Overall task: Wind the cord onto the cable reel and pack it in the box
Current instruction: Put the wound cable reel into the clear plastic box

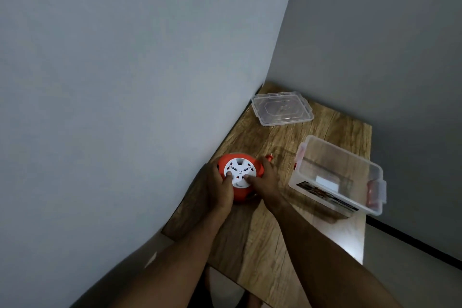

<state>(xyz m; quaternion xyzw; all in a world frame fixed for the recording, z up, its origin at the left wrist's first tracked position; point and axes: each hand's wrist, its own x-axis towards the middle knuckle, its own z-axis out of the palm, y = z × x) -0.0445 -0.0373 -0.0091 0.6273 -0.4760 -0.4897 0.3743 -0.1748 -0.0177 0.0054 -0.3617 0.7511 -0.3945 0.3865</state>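
An orange cable reel (238, 157) with a white round socket face lies flat on the wooden table (262, 237), close to the left wall. My left hand (221, 189) holds its left side, thumb on the white face. My right hand (263, 182) grips its right side, thumb also on the white face. A small orange plug (269, 157) sticks out just beyond my right hand. The cord itself is not visible. A clear plastic box (337, 175) stands open to the right of the reel.
The box's clear lid (282, 107) lies flat at the table's far end near the wall corner. Grey walls close in on the left and behind. The table's right edge runs just past the box, with floor below.
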